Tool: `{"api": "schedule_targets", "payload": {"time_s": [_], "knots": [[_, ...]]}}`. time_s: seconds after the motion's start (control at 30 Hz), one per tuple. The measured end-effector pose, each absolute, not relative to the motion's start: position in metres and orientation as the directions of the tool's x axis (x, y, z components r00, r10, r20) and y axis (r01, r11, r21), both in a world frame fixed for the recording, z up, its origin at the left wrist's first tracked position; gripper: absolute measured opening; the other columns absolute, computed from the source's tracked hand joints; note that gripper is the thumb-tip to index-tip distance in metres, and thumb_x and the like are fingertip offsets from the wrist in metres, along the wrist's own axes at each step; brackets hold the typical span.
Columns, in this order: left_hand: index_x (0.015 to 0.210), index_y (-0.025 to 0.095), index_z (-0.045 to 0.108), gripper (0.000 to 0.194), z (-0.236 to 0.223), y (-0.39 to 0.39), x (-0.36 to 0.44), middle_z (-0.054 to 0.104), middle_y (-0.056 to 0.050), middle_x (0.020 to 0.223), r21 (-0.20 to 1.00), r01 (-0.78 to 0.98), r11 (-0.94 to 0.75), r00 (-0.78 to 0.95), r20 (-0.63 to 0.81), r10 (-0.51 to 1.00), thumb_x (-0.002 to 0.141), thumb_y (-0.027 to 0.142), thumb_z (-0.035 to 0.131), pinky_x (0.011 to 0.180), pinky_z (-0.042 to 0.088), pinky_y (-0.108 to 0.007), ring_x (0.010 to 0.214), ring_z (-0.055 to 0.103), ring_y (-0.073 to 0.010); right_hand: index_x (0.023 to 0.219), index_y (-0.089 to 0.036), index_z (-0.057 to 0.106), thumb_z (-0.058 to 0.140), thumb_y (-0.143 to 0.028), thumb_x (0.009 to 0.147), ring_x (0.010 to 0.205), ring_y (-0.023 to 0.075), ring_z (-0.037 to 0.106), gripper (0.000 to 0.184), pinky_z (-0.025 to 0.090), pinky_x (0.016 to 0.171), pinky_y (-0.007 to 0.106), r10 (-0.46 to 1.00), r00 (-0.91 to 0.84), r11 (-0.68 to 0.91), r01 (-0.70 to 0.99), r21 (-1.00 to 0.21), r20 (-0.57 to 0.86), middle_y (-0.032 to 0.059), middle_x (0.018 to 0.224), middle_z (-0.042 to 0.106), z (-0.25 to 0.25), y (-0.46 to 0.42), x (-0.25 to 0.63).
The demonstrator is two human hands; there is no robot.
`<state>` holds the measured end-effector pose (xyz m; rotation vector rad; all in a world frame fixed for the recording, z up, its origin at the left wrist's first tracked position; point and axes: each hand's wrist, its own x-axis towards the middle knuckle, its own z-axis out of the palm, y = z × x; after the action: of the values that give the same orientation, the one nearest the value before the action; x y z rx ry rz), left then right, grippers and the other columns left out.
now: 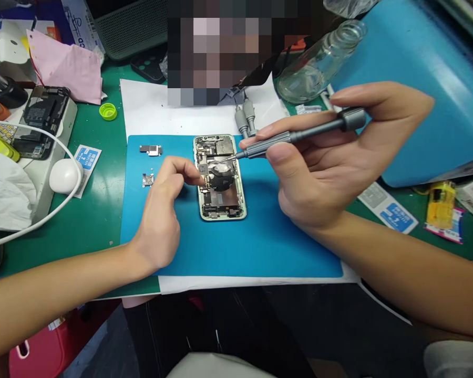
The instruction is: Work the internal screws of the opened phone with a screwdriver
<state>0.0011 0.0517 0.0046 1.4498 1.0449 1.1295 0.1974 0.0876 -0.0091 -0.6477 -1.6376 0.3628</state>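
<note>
An opened smartphone (223, 197) lies on a blue mat (268, 247), its inner boards and a round dark coil part exposed. My left hand (161, 210) is at the phone's left side, fingers curled, with a fingertip pressed on its edge. A grey precision screwdriver (268, 144) is gripped in my right hand (331, 163), between thumb and fingers, its rear end against the curled index finger. The thin tip points left into the upper middle of the phone; whether it touches a screw is too small to tell. Two small metal parts, a bracket (151, 150) and a plate (148, 180), lie left of the phone.
Two grey screwdrivers (246, 115) lie behind the phone on white paper (150, 105). A glass jar (319, 63) leans at the back right. Another opened phone (43, 121) rests on a white box at left, near a white cable (69, 189). A green cap (108, 111) stands nearby.
</note>
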Motion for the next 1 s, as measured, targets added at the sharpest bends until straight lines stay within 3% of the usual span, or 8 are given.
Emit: {"api": "schedule_targets", "payload": {"time_s": [0.1,0.2,0.33,0.43,0.53,0.7,0.83,1.0], "knots": [[0.090,0.020,0.051,0.008,0.007,0.045,0.000,0.058,-0.003,0.090,0.858,0.279,-0.431,0.397,0.305,0.865,0.092,0.023,0.043,0.078,0.041,-0.035,0.085,0.052,-0.0185,0.132,-0.035,0.053,0.066,-0.008,0.087,0.089,0.0085,0.071,0.053,0.067,0.076,0.026,0.571,-0.050,0.808,0.209,-0.551,0.819,0.0001,0.128,0.041,-0.012,0.090,0.197],[0.079,0.019,0.053,0.011,0.006,0.031,0.000,0.056,-0.003,0.077,0.458,0.308,-0.834,0.744,0.431,0.511,0.089,0.021,0.049,0.070,0.039,-0.036,0.072,0.047,-0.0190,0.142,-0.034,0.046,0.065,-0.017,0.089,0.088,0.0110,0.071,0.059,0.068,0.073,0.027,0.546,-0.089,0.827,0.218,-0.518,0.833,0.0032,0.140,0.039,-0.015,0.089,0.195],[0.084,0.016,0.056,0.013,0.004,0.013,0.002,0.057,-0.006,0.083,0.151,0.352,-0.924,0.878,0.289,0.382,0.092,0.026,0.053,0.066,0.038,-0.037,0.075,0.052,-0.0223,0.146,-0.033,0.041,0.068,-0.016,0.087,0.086,0.0128,0.073,0.067,0.068,0.070,0.025,0.511,-0.198,0.854,0.221,-0.470,0.836,0.0041,0.139,0.043,-0.014,0.083,0.193],[0.106,0.012,0.059,0.021,0.007,0.005,0.002,0.061,-0.013,0.108,0.020,0.431,-0.902,0.876,0.233,0.423,0.095,0.028,0.050,0.075,0.043,-0.039,0.097,0.057,-0.0277,0.144,-0.039,0.042,0.068,-0.016,0.088,0.082,0.0152,0.075,0.066,0.067,0.072,0.028,0.525,-0.279,0.849,0.244,-0.469,0.804,0.0005,0.114,0.060,-0.012,0.080,0.193],[0.120,0.010,0.056,0.036,0.011,0.001,0.001,0.058,-0.016,0.122,-0.036,0.472,-0.881,0.870,0.178,0.459,0.100,0.037,0.044,0.085,0.045,-0.042,0.112,0.054,-0.0309,0.145,-0.040,0.040,0.067,-0.017,0.089,0.081,0.0180,0.074,0.066,0.067,0.080,0.035,0.533,-0.320,0.845,0.245,-0.475,0.783,-0.0014,0.094,0.065,-0.012,0.081,0.195],[0.126,0.010,0.054,0.045,0.013,-0.004,0.000,0.057,-0.017,0.128,-0.058,0.465,-0.883,0.882,0.120,0.457,0.100,0.045,0.044,0.090,0.047,-0.044,0.116,0.054,-0.0310,0.146,-0.033,0.041,0.067,-0.012,0.087,0.082,0.0162,0.075,0.067,0.068,0.077,0.031,0.480,-0.321,0.876,0.229,-0.425,0.816,0.0007,0.100,0.066,-0.012,0.079,0.192],[0.134,0.009,0.050,0.069,0.011,-0.010,0.000,0.051,-0.020,0.138,-0.077,0.467,-0.881,0.884,0.029,0.466,0.093,0.064,0.050,0.100,0.046,-0.049,0.128,0.048,-0.0352,0.148,-0.031,0.040,0.068,-0.011,0.087,0.082,0.0151,0.076,0.070,0.068,0.071,0.027,0.462,-0.374,0.887,0.179,-0.426,0.805,0.0003,0.098,0.072,-0.014,0.075,0.191],[0.138,0.010,0.046,0.065,0.008,-0.013,0.003,0.049,-0.022,0.142,-0.119,0.496,-0.860,0.865,-0.014,0.501,0.092,0.056,0.057,0.102,0.046,-0.048,0.136,0.043,-0.0384,0.149,-0.024,0.040,0.069,-0.005,0.084,0.093,0.0162,0.076,0.073,0.068,0.076,0.026,0.438,-0.420,0.894,0.105,-0.436,0.795,0.0037,0.106,0.075,-0.017,0.075,0.191]]}}
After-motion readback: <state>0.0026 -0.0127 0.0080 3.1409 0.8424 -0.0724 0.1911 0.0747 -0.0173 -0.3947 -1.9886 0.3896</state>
